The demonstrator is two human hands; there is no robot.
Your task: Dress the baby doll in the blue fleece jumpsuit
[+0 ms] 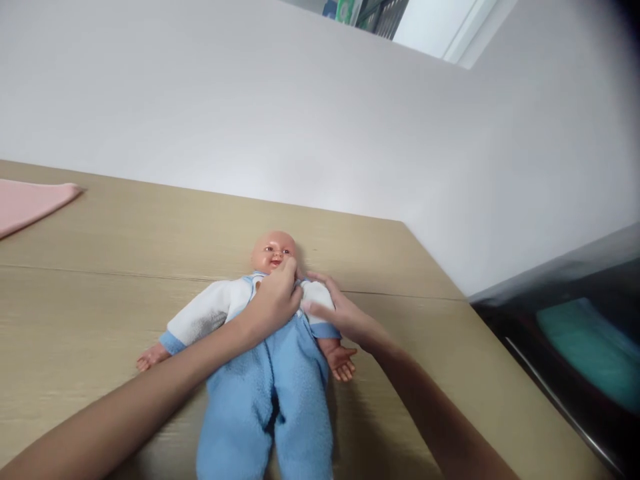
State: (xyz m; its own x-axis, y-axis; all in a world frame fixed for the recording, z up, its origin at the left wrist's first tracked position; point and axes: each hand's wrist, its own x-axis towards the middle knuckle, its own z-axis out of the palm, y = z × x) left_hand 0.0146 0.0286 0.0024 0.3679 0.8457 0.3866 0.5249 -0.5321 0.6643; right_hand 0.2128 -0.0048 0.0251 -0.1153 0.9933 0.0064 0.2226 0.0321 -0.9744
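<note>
A baby doll (273, 248) lies on its back on the wooden table, head toward the wall. It wears a blue and white fleece outfit (300, 393). My left hand (276, 293) reaches across the doll's chest, its fingers curled closed at the collar and shoulder below the chin; the cloth in its grasp is mostly hidden. Over the doll's upper sleeve on the right side rests my right hand (343, 313), with thumb and fingers apart. Both doll arms stretch outward, palms showing. The doll's feet are out of view.
A pink cloth (33, 203) lies at the table's left. The tabletop (100, 300) meets a white wall (225, 113) at the back. Beyond its right edge stands a dark, glossy object with a teal area (585, 347). An opening at the top shows shelved items.
</note>
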